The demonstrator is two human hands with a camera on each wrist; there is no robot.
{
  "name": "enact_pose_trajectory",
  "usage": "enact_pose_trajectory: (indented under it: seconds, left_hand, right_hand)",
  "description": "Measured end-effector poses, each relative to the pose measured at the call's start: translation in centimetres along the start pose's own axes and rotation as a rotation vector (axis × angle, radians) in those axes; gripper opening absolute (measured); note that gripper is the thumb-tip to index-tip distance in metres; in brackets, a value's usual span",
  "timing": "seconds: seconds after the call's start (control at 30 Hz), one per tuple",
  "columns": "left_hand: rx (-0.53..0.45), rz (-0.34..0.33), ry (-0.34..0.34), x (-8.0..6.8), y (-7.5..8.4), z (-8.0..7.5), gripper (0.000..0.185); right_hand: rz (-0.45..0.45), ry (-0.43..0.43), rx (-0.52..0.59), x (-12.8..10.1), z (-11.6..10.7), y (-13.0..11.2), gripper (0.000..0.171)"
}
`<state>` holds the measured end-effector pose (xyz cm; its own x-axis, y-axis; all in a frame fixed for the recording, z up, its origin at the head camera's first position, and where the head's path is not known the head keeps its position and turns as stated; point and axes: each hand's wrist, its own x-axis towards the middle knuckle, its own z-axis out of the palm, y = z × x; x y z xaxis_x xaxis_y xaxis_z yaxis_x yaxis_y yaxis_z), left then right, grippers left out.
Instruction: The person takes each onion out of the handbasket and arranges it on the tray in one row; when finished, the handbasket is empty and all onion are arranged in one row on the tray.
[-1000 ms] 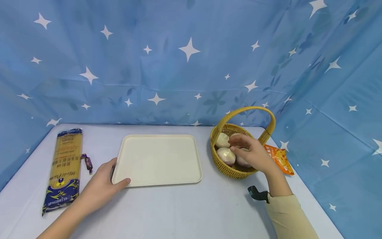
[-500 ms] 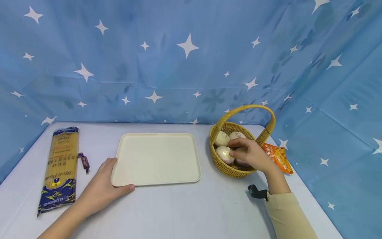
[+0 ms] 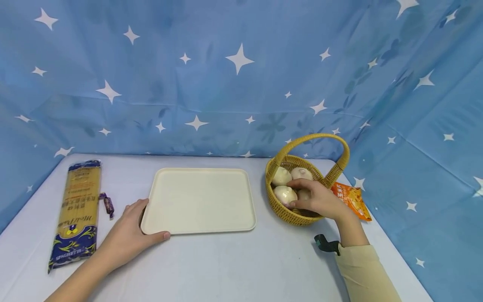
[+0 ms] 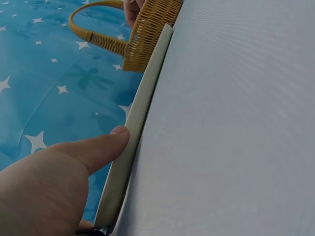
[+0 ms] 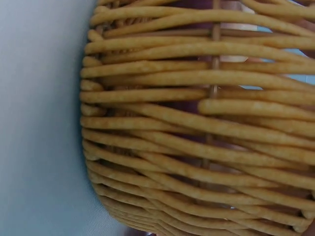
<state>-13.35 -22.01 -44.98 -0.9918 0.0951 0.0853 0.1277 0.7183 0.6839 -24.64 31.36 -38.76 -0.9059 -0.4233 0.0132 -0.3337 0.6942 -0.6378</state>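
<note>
In the head view, my left hand (image 3: 130, 233) holds the near left corner of a cream rectangular tray (image 3: 200, 201), thumb along its front edge and fingers at its left side. The left wrist view shows the thumb (image 4: 106, 147) pressed against the tray's rim (image 4: 142, 105). My right hand (image 3: 320, 199) reaches into a wicker basket (image 3: 281, 212) holding several pale, purple-tinged garlic bulbs (image 3: 285, 195). Its thumb and fingers curl round the bulb at the near right, which they partly cover. In the right wrist view, the basket's woven wall (image 5: 197, 123) hides the hand.
A spaghetti pack (image 3: 77, 214) lies at the left, with a purple-wrapped candy (image 3: 108, 205) beside it. Behind the right wrist lies an orange snack packet (image 3: 352, 201). The basket's tall handle (image 3: 313, 138) arches over it. A blue starry curtain (image 3: 211, 84) stands behind the white table (image 3: 226, 268).
My right hand has lowered into the basket and closed its fingers round a garlic bulb. The left thumb has slid slightly right along the tray's front edge.
</note>
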Motion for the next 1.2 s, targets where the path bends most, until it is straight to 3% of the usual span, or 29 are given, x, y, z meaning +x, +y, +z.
enact_pose_trajectory:
  seconds: [0.33,1.2]
  left_hand:
    - [0.055,-0.038,-0.025,0.18,-0.62,-0.10,0.130]
    - [0.080,-0.003,-0.025,0.09,-0.60,-0.03,0.129]
  right_hand:
    - [0.040,-0.017,-0.017,0.20,0.57,-0.05,0.065]
    - [0.004,0.041,-0.056,0.04,0.07,-0.52,0.067]
